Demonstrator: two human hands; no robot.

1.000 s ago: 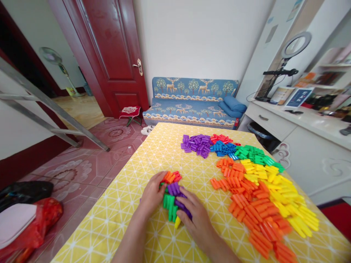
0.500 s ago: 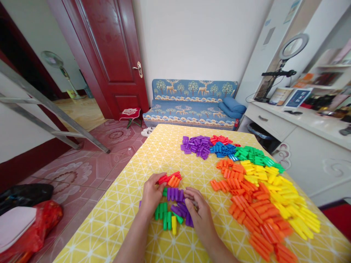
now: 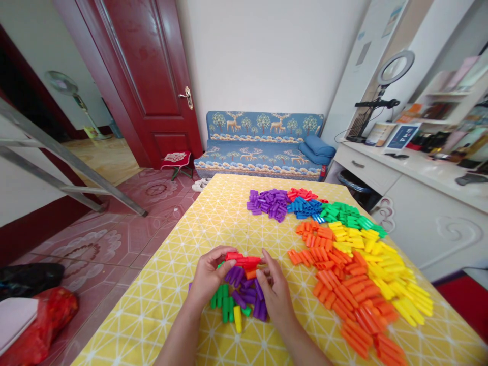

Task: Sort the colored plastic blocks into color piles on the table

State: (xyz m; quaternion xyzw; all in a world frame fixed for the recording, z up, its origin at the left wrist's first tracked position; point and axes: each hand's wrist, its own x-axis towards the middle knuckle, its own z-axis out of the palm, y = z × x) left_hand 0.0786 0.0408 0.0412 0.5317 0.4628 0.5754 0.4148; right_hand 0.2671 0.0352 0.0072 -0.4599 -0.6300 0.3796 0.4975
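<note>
My left hand (image 3: 209, 274) pinches the left end of a bunch of red plastic tubes (image 3: 244, 260) between thumb and fingers. At the bunch's right end my right hand (image 3: 275, 287) has its fingers curled round, with its thumb by an orange tube (image 3: 250, 274). Beneath and between both hands lie loose purple tubes (image 3: 248, 292), partly covered by the held bunch. Green tubes (image 3: 224, 304) sit beside my left wrist, and a single yellow tube (image 3: 238, 319) rests nearest to me.
On the yellow patterned tablecloth (image 3: 229, 213), heaps sorted by colour run along the back and right: purple (image 3: 269, 203), red (image 3: 301, 194), blue (image 3: 305, 207), green (image 3: 343, 214), orange (image 3: 339, 284) and yellow (image 3: 392, 274). Beyond the table stands a blue sofa (image 3: 263, 147).
The red tubes have come toward me and right, over the purple ones, in my left hand. My right hand has closed in on their right end. The view has shifted slightly.
</note>
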